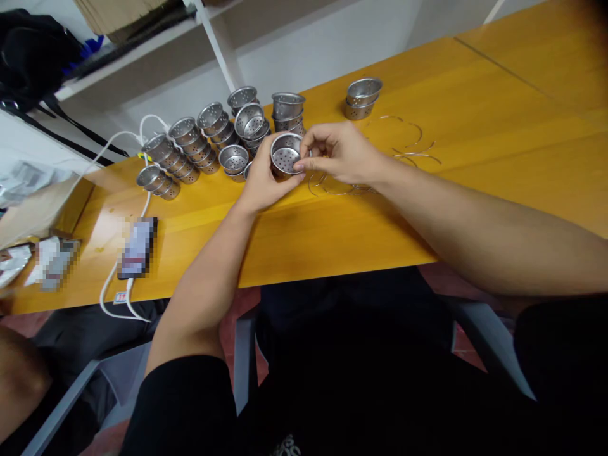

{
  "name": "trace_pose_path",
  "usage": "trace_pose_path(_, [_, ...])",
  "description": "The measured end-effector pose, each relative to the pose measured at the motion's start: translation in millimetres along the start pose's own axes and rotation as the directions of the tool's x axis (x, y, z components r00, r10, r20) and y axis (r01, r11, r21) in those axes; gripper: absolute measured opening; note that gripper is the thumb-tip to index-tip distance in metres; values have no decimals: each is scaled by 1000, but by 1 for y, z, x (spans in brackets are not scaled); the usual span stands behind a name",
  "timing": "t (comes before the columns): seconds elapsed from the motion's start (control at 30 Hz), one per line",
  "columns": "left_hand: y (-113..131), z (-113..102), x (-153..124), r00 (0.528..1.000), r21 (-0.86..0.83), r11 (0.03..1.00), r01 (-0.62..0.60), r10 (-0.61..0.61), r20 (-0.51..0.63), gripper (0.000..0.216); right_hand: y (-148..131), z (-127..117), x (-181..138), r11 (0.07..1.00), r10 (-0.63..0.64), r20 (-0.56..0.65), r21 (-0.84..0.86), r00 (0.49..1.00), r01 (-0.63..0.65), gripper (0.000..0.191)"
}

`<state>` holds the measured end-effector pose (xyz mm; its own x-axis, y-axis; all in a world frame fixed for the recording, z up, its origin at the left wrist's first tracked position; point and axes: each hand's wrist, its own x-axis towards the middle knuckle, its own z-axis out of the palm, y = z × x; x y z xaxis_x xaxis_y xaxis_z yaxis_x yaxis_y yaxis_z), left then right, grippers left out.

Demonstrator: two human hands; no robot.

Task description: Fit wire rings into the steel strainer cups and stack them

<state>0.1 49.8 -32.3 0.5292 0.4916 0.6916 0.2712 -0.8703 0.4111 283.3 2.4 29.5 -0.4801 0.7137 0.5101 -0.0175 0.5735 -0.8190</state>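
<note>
My left hand [261, 180] cups a small perforated metal strainer cup [285, 154] from below and behind, with its open mouth turned toward me. My right hand [339, 152] pinches at the cup's right rim with thumb and forefinger; I cannot make out whether a wire is between them. Thin curved wire handles [413, 152] lie loose on the yellow wooden table [475, 114] just right of my hands. More wire loops [332, 187] sit under my right wrist.
Several stacks of the same strainer cups [199, 149] lie in rows behind my left hand, and a short stack [361, 98] stands apart at the back. A blurred phone [137, 247] on a white cable [114, 285] rests at the left. A white shelf frame [218, 44] stands behind the table.
</note>
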Motion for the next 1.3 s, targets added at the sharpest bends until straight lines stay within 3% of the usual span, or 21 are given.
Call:
trace_pose_path(0.27, [-3, 2, -2, 1000, 8, 1000, 4, -4, 2, 102, -5, -4, -4, 995, -67, 47, -73, 997, 70, 48])
trace_pose_path(0.63, [-1, 4, -1, 999, 27, 999, 35, -35, -7, 100, -7, 2, -2, 981, 4, 59, 193, 998, -15, 63])
trace_pose_path(0.9, [8, -1, 2, 997, 57, 996, 74, -75, 25, 101, -15, 5, -5, 976, 98, 15, 195, 995, -99, 64])
trace_pose_path(1.3, [16, 0, 4, 997, 44, 996, 81, -82, 15, 100, -16, 5, -5, 978, 52, 20, 202, 998, -55, 65])
